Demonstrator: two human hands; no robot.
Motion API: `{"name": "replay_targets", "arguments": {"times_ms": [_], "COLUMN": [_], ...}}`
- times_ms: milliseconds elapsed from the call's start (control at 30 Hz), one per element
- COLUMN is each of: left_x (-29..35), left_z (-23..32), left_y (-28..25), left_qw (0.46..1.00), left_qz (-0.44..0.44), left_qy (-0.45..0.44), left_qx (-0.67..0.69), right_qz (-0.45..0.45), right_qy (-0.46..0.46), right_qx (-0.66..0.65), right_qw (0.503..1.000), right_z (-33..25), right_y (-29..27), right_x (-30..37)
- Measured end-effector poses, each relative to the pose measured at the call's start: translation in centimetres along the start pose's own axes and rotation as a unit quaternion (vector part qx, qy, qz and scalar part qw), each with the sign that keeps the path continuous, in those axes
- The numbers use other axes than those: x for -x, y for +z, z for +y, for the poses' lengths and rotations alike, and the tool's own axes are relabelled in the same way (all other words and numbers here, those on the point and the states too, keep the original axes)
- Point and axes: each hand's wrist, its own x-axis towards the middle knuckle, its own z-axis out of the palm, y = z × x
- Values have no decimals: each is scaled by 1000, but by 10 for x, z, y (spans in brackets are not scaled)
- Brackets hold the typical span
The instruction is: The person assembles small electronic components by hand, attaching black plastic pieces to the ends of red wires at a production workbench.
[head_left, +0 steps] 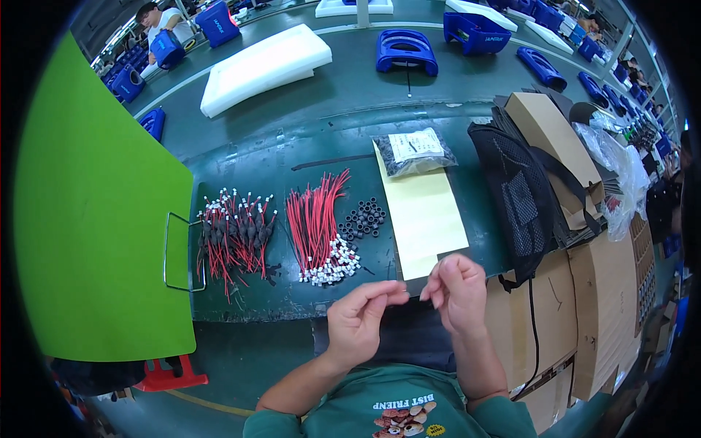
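My left hand (356, 323) and my right hand (461, 293) are raised at the table's front edge, a small gap between their fingertips. Thumb and fingers are pinched together on both; anything between them is too small to make out. Just beyond lies a yellow paper sheet (422, 219), with a clear bag of small black parts (418, 155) on its far end. Left of the sheet are loose black ring-shaped parts (363, 219) and a bundle of red wires with white connectors (318, 219). Farther left sits a pile of red wires with black bulges (235, 232).
A green panel (109, 212) stands at the left with a wire frame (169, 252) by it. At the right are a black mesh bag (518, 197) and cardboard boxes (548, 131). White foam (266, 69) and blue plastic housings (406, 52) sit across the back.
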Motion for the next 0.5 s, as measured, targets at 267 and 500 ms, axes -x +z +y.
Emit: {"name": "replay_targets", "arguments": {"times_ms": [267,500], "left_x": [-14,-21], "left_z": [8,11], "left_y": [-1,-10], "left_qw": [996,977], "left_qz": [-61,-88], "left_qy": [-3,85], "left_qx": [-66,-174], "right_qz": [-142,-196], "right_qy": [27,63], "right_qx": [1,49], "right_qw": [989,977], "right_z": [7,-4], "right_y": [-2,-5], "right_x": [24,26]}}
